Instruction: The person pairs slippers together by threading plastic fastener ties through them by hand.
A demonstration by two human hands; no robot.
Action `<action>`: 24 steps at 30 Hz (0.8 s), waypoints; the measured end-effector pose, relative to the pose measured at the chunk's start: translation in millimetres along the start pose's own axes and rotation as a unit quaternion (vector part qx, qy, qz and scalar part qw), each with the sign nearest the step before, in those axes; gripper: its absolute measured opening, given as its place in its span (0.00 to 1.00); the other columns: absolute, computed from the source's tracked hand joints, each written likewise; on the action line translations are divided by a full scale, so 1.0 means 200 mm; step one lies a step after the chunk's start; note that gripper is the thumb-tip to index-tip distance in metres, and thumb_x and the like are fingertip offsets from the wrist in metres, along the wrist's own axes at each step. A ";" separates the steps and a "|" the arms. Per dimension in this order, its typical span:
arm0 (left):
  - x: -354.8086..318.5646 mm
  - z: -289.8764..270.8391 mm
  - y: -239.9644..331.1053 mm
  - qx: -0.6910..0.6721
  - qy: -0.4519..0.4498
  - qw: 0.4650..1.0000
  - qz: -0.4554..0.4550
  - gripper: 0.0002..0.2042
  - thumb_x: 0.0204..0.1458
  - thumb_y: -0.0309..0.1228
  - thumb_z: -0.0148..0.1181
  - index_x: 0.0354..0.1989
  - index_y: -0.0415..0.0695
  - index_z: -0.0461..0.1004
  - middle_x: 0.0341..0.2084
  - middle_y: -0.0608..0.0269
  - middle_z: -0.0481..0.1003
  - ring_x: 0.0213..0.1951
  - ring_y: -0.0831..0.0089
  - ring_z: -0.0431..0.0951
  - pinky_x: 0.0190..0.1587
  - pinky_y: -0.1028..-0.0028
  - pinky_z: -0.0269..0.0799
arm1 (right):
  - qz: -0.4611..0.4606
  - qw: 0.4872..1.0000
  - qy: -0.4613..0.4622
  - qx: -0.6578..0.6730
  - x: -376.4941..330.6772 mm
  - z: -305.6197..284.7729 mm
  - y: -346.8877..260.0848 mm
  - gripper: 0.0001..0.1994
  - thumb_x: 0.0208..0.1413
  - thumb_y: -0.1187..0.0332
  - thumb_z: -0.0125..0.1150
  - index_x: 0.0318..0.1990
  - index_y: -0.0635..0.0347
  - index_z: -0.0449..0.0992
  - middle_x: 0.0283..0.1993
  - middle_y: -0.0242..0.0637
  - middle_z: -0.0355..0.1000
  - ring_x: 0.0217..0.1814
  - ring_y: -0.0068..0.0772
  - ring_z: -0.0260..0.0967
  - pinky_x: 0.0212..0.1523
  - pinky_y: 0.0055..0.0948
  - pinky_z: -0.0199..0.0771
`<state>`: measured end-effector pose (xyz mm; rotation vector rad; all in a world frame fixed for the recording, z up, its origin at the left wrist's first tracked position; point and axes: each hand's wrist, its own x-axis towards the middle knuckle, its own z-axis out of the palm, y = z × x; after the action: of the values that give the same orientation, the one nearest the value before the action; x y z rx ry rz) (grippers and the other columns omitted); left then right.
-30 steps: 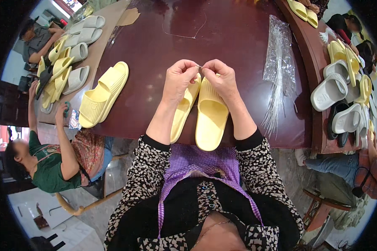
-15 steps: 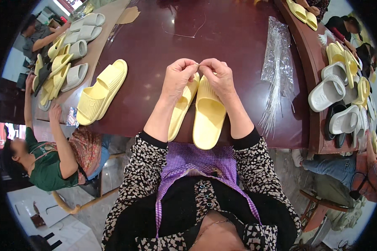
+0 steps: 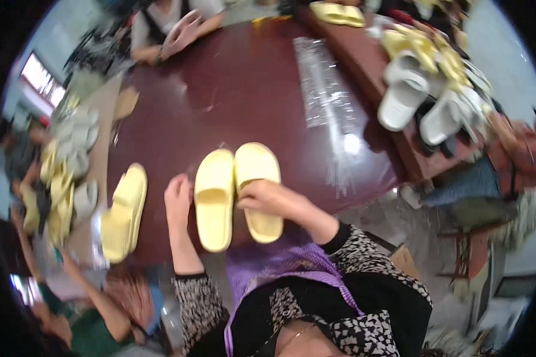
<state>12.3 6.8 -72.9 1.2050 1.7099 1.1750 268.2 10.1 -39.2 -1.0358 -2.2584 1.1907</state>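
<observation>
A pair of yellow slippers lies side by side in front of me, toes pointing away: the left slipper [image 3: 214, 217] and the right slipper [image 3: 259, 160]. Just left of the pair is my left hand [image 3: 179, 196], its fingers curled in and apart from the slipper; what it may hold is hidden. My right hand [image 3: 268, 198] reaches across the right slipper at its strap, with bent fingers at the inner edge, between the two slippers. Blur hides whether it pinches the strap or something small.
Another yellow slipper pair [image 3: 125, 208] rests on the dark red table [image 3: 178, 113] to the left. A clear plastic bag of thin strands [image 3: 327, 95] lies right. Grey slippers [image 3: 404, 98] and yellow ones crowd the right-hand ledge; more line the left side. Other people sit around.
My view has shifted. My hands, earlier pinched together above the slippers, have parted: the left beside the pair, the right down on the right slipper. A person now shows across the table.
</observation>
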 end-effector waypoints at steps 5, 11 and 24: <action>0.00 0.17 0.02 -0.053 -0.064 0.997 -0.001 0.14 0.58 0.32 0.50 0.46 0.36 0.71 0.26 0.69 0.73 0.24 0.85 0.68 0.23 0.84 0.62 | 0.076 0.987 0.119 -0.075 0.08 -0.01 0.04 0.18 0.49 0.62 0.61 0.37 0.71 0.68 0.32 0.55 0.70 0.36 0.50 0.71 0.38 0.38 0.71; 0.01 0.21 -0.04 -0.071 -0.066 0.994 0.052 0.12 0.58 0.30 0.50 0.45 0.37 0.71 0.25 0.68 0.73 0.23 0.85 0.69 0.23 0.85 0.62 | 0.065 0.959 0.235 -0.143 0.14 -0.02 0.12 0.14 0.48 0.70 0.58 0.38 0.66 0.61 0.37 0.53 0.67 0.40 0.53 0.68 0.40 0.42 0.67; 0.02 0.18 -0.12 -0.140 -0.009 0.988 0.064 0.09 0.58 0.28 0.49 0.43 0.37 0.71 0.25 0.65 0.74 0.20 0.84 0.69 0.20 0.86 0.62 | 0.032 0.879 0.360 -0.312 0.19 -0.66 0.25 0.13 0.43 0.79 0.51 0.39 0.62 0.63 0.33 0.50 0.69 0.34 0.52 0.70 0.35 0.44 0.70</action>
<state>37.6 16.2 -107.2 1.1593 1.4140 1.4233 347.1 128.3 -4.7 -1.4724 -1.9838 -0.0122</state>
